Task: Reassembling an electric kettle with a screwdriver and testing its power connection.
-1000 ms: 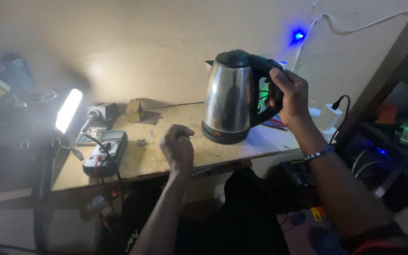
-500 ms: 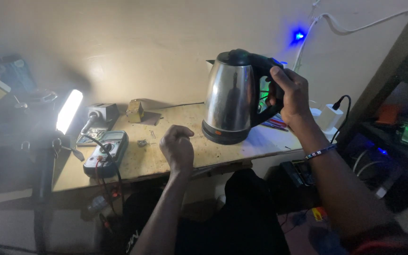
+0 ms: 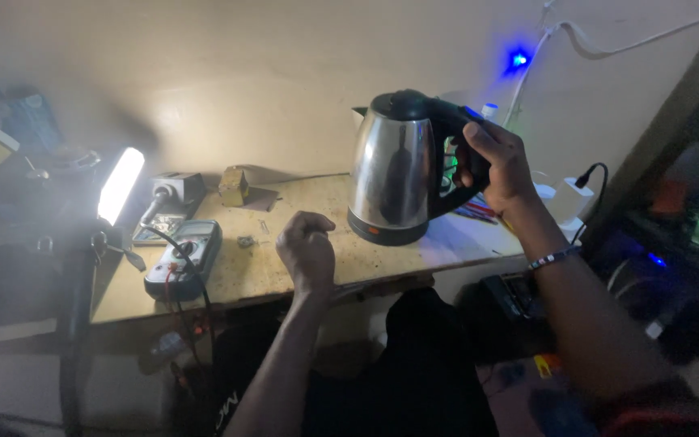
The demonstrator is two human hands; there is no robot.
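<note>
My right hand (image 3: 497,163) grips the black handle of a stainless steel electric kettle (image 3: 392,170) and holds it upright just above the right part of the wooden workbench (image 3: 273,271). The kettle's lid is closed. My left hand (image 3: 307,251) rests near the bench's front edge as a loose fist with nothing in it. A beaded bracelet (image 3: 552,259) circles my right wrist.
A digital multimeter (image 3: 184,259) with leads lies at the bench's left, beside a bright stick lamp (image 3: 120,184). A small brass block (image 3: 235,186) and a grey box (image 3: 173,190) stand at the back. A white charger (image 3: 569,201) and blue light (image 3: 518,58) sit right.
The kettle has risen slightly in my right hand. My left hand stays curled on the bench.
</note>
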